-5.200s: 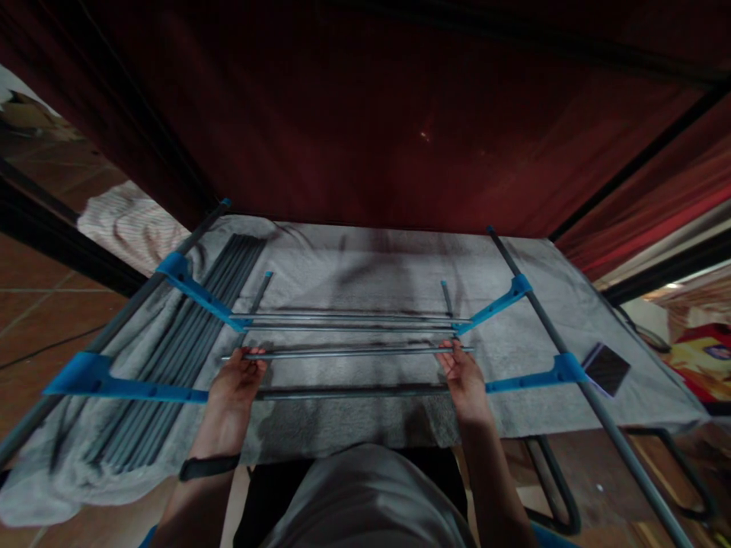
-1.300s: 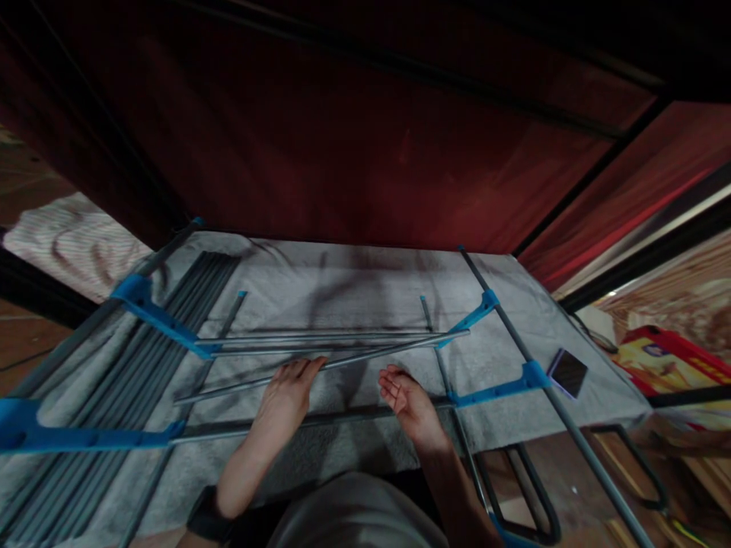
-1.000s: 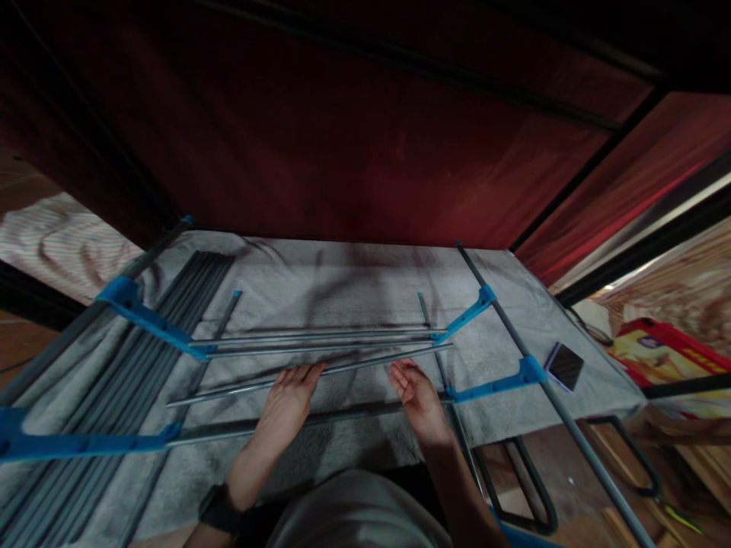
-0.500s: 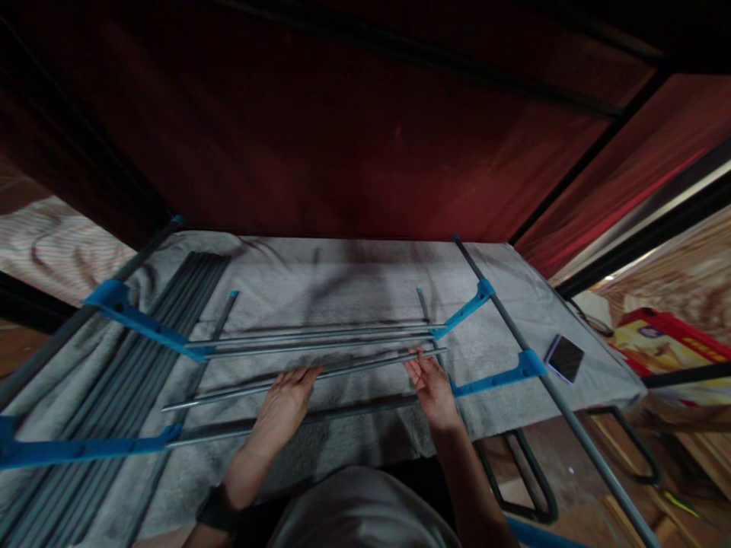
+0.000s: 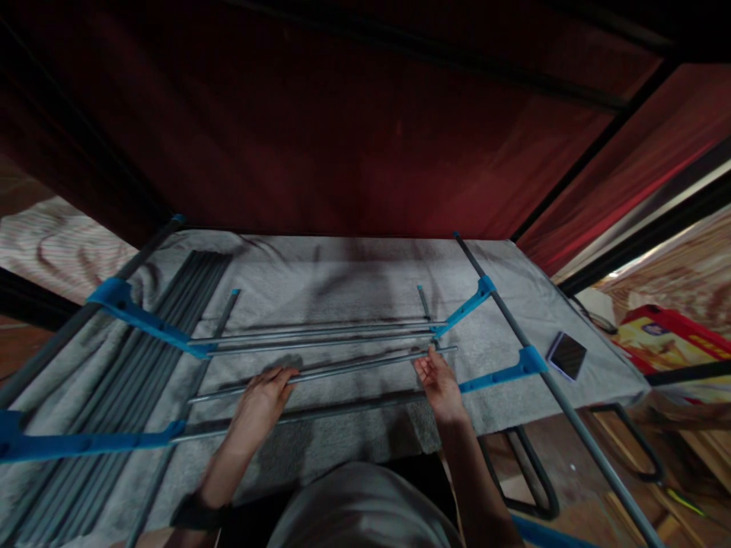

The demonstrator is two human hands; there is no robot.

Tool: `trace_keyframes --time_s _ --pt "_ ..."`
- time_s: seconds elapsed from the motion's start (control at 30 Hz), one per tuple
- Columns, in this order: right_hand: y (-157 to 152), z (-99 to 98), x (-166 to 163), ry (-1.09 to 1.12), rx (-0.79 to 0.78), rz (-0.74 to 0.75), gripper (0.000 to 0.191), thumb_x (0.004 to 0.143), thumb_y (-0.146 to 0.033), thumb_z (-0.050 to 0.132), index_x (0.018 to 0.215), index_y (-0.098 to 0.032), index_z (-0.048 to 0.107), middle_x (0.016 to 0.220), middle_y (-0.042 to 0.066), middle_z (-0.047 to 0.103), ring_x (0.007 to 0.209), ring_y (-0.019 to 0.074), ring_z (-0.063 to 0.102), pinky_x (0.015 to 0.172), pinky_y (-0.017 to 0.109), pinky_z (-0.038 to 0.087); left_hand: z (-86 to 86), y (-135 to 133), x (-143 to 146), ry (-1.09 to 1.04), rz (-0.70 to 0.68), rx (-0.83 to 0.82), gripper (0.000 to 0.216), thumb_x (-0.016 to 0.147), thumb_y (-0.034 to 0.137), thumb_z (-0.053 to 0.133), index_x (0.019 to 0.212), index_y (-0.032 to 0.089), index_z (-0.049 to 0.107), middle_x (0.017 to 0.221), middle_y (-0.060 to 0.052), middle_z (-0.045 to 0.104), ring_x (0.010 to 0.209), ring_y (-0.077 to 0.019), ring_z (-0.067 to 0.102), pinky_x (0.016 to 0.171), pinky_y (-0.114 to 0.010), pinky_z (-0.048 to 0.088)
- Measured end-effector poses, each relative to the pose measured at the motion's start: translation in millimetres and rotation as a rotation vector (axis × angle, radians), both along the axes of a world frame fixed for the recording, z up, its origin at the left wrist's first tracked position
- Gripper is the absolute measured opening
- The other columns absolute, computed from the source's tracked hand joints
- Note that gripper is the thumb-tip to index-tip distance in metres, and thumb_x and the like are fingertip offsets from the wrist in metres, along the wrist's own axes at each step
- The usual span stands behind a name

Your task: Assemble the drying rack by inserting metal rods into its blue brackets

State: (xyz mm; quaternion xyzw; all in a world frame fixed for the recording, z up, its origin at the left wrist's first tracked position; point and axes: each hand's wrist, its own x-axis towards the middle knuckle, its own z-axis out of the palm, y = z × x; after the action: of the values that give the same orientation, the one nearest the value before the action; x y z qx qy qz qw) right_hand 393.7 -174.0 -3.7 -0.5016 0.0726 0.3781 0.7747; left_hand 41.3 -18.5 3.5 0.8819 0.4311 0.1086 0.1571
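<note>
A loose grey metal tube (image 5: pixel 354 367) lies across both my hands, slightly higher at its right end. My left hand (image 5: pixel 260 403) grips it near the left end. The fingertips of my right hand (image 5: pixel 439 387) pinch it close to the right end. Behind it, two thin tubes span from the far left blue bracket (image 5: pixel 151 327) to the far right blue bracket (image 5: pixel 464 308). Nearer to me, another crosswise tube (image 5: pixel 354 409) runs from the near left blue bracket (image 5: pixel 97 443) towards the near right blue bracket (image 5: pixel 502 374), partly hidden by my hands.
Thick grey poles, a left pole (image 5: pixel 49 346) and a right pole (image 5: pixel 591 441), carry the brackets. Several grey tubes (image 5: pixel 137 380) lie bundled at the left on the grey cloth (image 5: pixel 343 278). At the right are a phone (image 5: pixel 566 355) and a red-yellow package (image 5: pixel 674 342).
The held tube has shifted to the right. My left hand has moved left, closer to the tube's left end, and my right hand has moved slightly right.
</note>
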Motion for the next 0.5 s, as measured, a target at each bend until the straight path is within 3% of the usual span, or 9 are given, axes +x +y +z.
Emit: trace_keyframes --time_s 0.3,0.5 --pt "-5.2 -7.9 14.3 -0.012 -0.055 0.017 0.032 0.077 -0.032 0.092 0.077 -0.026 0.06 0.063 -0.009 0.065 0.06 0.0087 0.064 0.073 0.024 0.062 18.0 2.2 -19.7 0.086 0.127 0.011 0.026 0.096 0.02 0.054 0.106 0.021 0.078 0.107 -0.013 0.079 0.106 -0.0311 0.074 0.104 -0.048 0.051" --pt "-13.1 -29.0 39.2 0.001 -0.144 0.055 0.014 0.088 -0.03 0.075 0.077 -0.028 0.065 0.068 -0.005 0.066 0.063 0.0108 0.065 0.07 0.028 0.061 25.2 -6.4 -28.6 0.055 0.303 0.052 0.022 0.093 0.015 0.059 0.101 0.026 0.077 0.103 -0.009 0.079 0.114 -0.0303 0.07 0.122 -0.057 0.037"
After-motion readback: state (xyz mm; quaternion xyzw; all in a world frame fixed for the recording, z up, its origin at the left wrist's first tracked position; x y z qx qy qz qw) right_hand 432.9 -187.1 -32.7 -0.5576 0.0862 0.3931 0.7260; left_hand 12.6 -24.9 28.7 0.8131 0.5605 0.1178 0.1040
